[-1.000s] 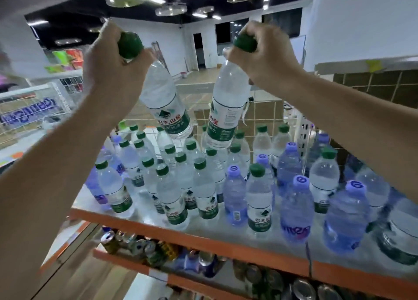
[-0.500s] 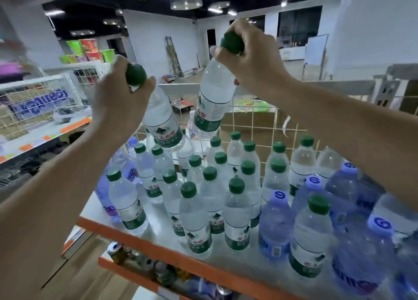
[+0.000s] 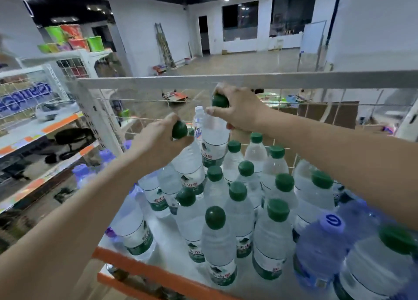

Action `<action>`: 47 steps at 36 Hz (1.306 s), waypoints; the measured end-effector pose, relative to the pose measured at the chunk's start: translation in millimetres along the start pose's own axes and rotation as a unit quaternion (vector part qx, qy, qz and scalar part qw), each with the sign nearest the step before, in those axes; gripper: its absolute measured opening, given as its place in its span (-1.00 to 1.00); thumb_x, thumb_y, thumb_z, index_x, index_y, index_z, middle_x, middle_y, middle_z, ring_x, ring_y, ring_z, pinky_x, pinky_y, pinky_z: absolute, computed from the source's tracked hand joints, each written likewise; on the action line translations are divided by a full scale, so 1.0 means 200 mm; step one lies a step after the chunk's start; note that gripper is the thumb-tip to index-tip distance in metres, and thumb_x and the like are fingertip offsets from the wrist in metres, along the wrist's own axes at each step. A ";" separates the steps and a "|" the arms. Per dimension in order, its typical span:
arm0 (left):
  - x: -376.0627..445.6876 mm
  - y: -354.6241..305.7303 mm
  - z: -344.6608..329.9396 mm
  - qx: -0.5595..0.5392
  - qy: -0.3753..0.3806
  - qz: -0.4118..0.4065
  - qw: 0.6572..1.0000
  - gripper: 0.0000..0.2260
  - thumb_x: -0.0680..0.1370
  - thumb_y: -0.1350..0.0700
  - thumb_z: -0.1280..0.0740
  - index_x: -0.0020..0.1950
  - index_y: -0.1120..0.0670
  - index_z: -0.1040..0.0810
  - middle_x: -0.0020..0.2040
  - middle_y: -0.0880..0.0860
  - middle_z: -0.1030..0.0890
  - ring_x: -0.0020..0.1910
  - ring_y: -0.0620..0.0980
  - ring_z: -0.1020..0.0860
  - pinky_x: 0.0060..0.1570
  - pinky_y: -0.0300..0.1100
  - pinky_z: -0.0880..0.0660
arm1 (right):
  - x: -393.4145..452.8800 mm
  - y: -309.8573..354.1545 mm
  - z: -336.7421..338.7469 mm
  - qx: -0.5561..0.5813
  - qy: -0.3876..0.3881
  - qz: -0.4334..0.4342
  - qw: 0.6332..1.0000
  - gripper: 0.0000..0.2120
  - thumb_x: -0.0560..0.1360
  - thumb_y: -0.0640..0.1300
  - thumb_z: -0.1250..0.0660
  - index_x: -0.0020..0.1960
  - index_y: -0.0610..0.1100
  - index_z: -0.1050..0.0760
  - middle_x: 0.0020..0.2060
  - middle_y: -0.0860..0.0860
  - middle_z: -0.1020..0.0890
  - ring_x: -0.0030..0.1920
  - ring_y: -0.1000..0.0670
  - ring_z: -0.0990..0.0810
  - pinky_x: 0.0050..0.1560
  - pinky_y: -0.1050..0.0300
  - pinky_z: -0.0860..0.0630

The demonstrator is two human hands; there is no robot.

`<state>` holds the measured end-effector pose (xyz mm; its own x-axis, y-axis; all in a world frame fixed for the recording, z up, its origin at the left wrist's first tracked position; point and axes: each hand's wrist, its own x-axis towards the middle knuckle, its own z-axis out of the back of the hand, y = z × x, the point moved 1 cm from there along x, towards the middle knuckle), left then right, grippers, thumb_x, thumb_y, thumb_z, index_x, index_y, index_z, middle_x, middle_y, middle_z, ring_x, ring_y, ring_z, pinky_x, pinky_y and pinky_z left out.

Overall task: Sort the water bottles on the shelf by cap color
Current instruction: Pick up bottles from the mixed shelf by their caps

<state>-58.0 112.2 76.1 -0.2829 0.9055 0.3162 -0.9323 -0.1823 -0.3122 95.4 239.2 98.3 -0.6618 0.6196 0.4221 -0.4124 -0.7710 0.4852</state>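
I am standing at the shelf (image 3: 158, 271), and the sorting is looking well along to me but not finished. A big cluster of green-capped bottles (image 3: 237, 209) is filling the middle and front of it, standing upright and packed close, many touching. Purple-capped bottles are sitting at both ends: one large purple bottle (image 3: 321, 250) at the front right, with a green-capped one just beside it, and a few more purple caps (image 3: 81, 171) showing at the far left, past the green group. So the two colours are mostly gathering into their own areas, yet the right end is mixing green with purple, and I am judging that some moves are left there.

I am holding one green-capped bottle in each hand, above the back of the green cluster near the wire back panel (image 3: 316, 109). My right hand (image 3: 239, 112) is curling tightly over the cap of the right bottle (image 3: 214, 141), which is hanging nearly upright. My left hand (image 3: 158, 146) is closing around the neck of the left bottle (image 3: 190, 164), gripping just under its cap, and that bottle is tilting. Whether either one is touching the shelf I cannot tell; bottles in front are hiding their bases.
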 end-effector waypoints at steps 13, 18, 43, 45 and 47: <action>0.15 0.15 -0.24 0.071 0.191 -0.117 0.972 -0.76 0.49 -0.11 -0.37 -0.08 -0.05 -0.35 -0.22 -0.09 -0.43 -0.18 0.01 -0.44 -0.26 -0.18 -0.34 | 0.12 -0.08 -0.34 -0.035 0.155 -0.116 0.980 -0.55 0.55 -0.02 -0.33 0.38 -0.05 -0.30 0.06 -0.05 -0.53 -0.31 0.01 -0.57 -0.34 0.19 -0.53; 0.16 0.17 -0.26 0.082 0.240 -0.159 0.954 -0.80 0.48 -0.04 -0.38 -0.08 -0.10 -0.35 -0.10 -0.01 -0.57 -0.17 0.03 -0.50 -0.36 -0.19 -0.33 | 0.12 -0.10 -0.40 -0.142 0.209 -0.106 0.962 -0.63 0.53 0.08 -0.33 0.28 0.05 -0.35 0.14 0.04 -0.55 0.00 -0.03 -0.51 -0.02 0.04 -0.49; 0.32 0.50 0.11 -0.033 0.171 -0.112 0.978 -0.81 0.52 -0.10 -0.34 0.10 -0.12 -0.51 -0.14 -0.06 -0.56 -0.37 -0.10 -0.47 -0.34 -0.24 -0.41 | 0.30 0.12 -0.42 -0.128 0.166 -0.119 0.971 -0.71 0.54 0.03 -0.33 0.21 -0.06 -0.50 0.05 -0.01 -0.59 -0.06 0.02 -0.56 -0.01 0.07 -0.57; 0.33 0.60 0.18 -0.002 0.147 -0.084 0.986 -0.82 0.52 -0.14 -0.32 0.04 -0.10 -0.53 -0.17 -0.07 -0.55 -0.35 -0.10 -0.48 -0.31 -0.22 -0.44 | 0.33 0.18 -0.44 -0.114 0.156 -0.096 0.976 -0.75 0.55 0.03 -0.33 0.16 -0.06 -0.52 0.03 0.02 -0.58 -0.10 0.09 -0.54 -0.17 0.23 -0.48; 0.35 0.72 0.22 0.029 0.126 -0.048 0.990 -0.81 0.51 -0.17 -0.30 0.00 -0.09 -0.55 -0.15 -0.03 -0.56 -0.27 -0.01 -0.51 -0.18 -0.14 -0.52 | 0.37 0.26 -0.46 -0.119 0.158 -0.070 0.978 -0.76 0.55 0.04 -0.32 0.16 -0.04 -0.52 0.01 0.05 -0.57 -0.15 0.14 -0.50 -0.26 0.28 -0.38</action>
<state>-221.0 131.9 92.8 -0.1332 0.9854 0.1058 -0.9656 -0.1050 -0.2379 -33.4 231.4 83.9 -0.7335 0.6739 0.0881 -0.6216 -0.7177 0.3140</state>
